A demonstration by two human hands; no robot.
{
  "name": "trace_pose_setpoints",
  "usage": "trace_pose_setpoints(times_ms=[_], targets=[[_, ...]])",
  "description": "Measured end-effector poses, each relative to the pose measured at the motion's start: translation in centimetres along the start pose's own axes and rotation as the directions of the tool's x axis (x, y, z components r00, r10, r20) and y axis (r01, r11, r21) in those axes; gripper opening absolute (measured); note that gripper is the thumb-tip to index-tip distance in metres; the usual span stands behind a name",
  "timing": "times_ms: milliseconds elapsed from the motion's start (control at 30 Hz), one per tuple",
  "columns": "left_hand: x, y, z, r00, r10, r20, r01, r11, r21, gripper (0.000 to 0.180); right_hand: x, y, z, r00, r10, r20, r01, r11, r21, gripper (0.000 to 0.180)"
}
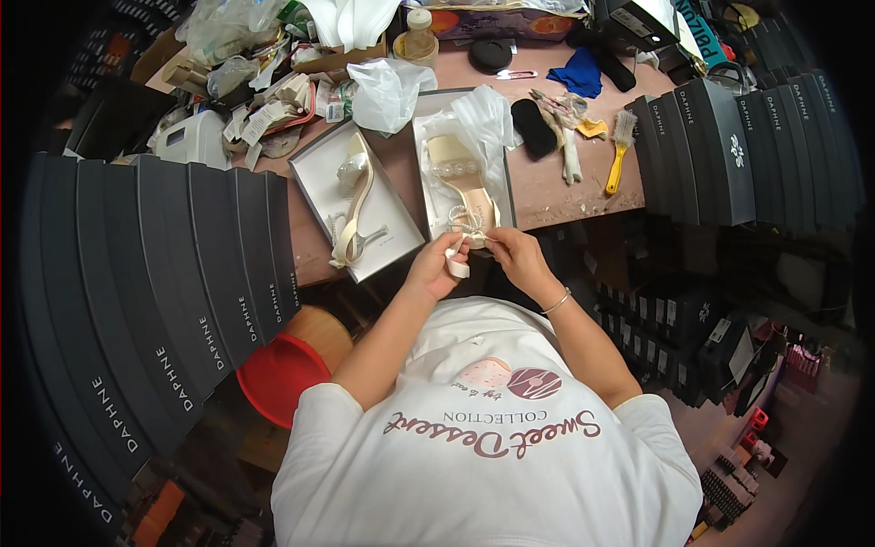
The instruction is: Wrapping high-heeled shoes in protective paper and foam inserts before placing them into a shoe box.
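A cream high-heeled sandal (pixel 475 188) with a beaded band lies in an open shoebox (pixel 511 196) in front of me. My left hand (pixel 436 266) is closed on the sandal's ankle strap (pixel 458 268) at the box's near end. Opposite it, my right hand (pixel 521 259) pinches the same strap, its fingertips close to my left ones. What exactly lies between the fingertips is partly hidden. The matching sandal (pixel 358 196) rests on its side in a grey-edged box lid (pixel 387 217) to the left. White tissue paper (pixel 483 123) is bunched at the shoebox's far end.
Tall rows of dark shoeboxes (pixel 164 301) (pixel 711 150) stand on both sides. On the table are a yellow-handled brush (pixel 620 155), a black pad (pixel 532 128), a blue cloth (pixel 577 73), a plastic bag (pixel 387 91) and a bottle (pixel 419 38). A red stool (pixel 284 376) sits at lower left.
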State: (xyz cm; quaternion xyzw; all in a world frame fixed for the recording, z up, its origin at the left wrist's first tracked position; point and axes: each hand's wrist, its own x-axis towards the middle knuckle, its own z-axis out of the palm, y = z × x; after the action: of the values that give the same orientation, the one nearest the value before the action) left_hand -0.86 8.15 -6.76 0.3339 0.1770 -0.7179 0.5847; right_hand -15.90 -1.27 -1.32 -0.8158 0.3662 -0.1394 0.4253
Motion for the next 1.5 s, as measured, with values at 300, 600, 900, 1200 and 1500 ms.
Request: trace_pose_setpoints(times_ms=[300,600,900,1200,1500], targets=[[-3.6,-0.4,0.1,0.995,-0.09,0.046,0.072,0.949,0.307,0.02,-1.6,1.3,-1.3,0.974,0.196,0.113,-0.217,0.951,0.218,0.021],[-6.6,-1.5,-0.3,0.982,-0.039,0.186,-0.036,0.922,0.385,0.024,-4.1,1.5,0.1,0.977,-0.149,-0.153,0.129,0.983,-0.131,0.019],[-7.8,-3.2,-0.8,0.969,-0.069,0.239,-0.098,0.777,0.622,0.021,-5.2,0.3,2.3,0.927,0.354,0.121,-0.374,0.868,0.326,0.011],[-7.0,-3.2,-0.5,0.974,0.099,0.205,-0.221,0.196,0.955,0.022,-6.1,-1.1,3.8,0.81,0.456,0.368,-0.498,0.205,0.843,0.013],[-1.8,-2.7,-1.8,0.984,0.067,0.166,-0.166,0.693,0.701,0.025,-5.9,-1.0,3.3,0.853,0.367,0.37,-0.518,0.517,0.682,0.014]])
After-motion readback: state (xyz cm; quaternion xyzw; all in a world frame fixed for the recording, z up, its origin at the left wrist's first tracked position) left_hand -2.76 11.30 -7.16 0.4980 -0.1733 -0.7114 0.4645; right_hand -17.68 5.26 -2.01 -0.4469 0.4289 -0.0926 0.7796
